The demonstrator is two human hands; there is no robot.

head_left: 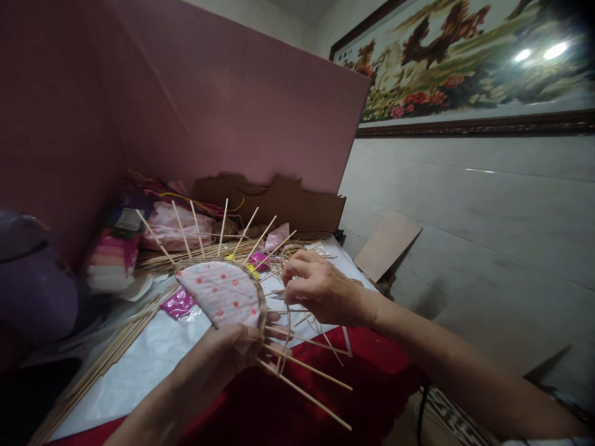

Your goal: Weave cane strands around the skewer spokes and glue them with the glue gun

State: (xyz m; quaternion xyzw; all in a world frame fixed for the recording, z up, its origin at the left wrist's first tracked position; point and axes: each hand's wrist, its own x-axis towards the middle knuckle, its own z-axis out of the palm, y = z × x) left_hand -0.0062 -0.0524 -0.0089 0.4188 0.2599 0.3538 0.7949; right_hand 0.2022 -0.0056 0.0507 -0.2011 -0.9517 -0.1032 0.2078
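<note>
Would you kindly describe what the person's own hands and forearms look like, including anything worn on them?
The left hand and right hand are ungloved, and the forearms are bare, with no watch or bracelet visible. A sliver of pale cloth, perhaps a sleeve, shows beside the right forearm.

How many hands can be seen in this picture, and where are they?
2. The left hand, low, left of centre, grips the edge of the printed cloth piece; the right hand, higher and right of it, holds a thin strand.
</note>
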